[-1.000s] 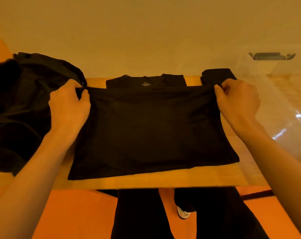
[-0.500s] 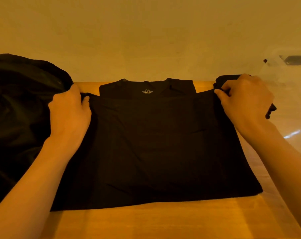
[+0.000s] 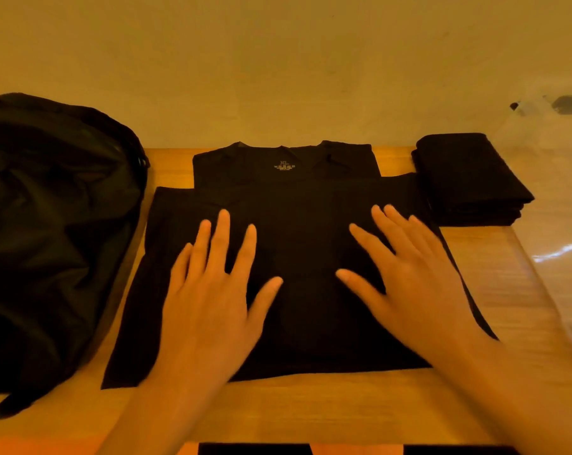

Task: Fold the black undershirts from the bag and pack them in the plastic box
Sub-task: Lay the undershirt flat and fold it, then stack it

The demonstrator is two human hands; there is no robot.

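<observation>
A black undershirt lies flat on the wooden table, its lower half folded up over the chest, with the collar and size label showing at the far edge. My left hand rests palm down on the left half of the folded cloth, fingers spread. My right hand lies flat on the right half, fingers apart and slightly blurred. A stack of folded black undershirts sits at the far right of the table. The black bag slumps at the left. The clear plastic box stands at the right.
A plain wall rises directly behind the table. The box carries a dark latch at its far rim. Bare wood shows along the table's near edge and at the right of the shirt.
Both hands let go of the hem they had carried up toward the collar and now lie flat on the folded shirt. The camera has moved closer.
</observation>
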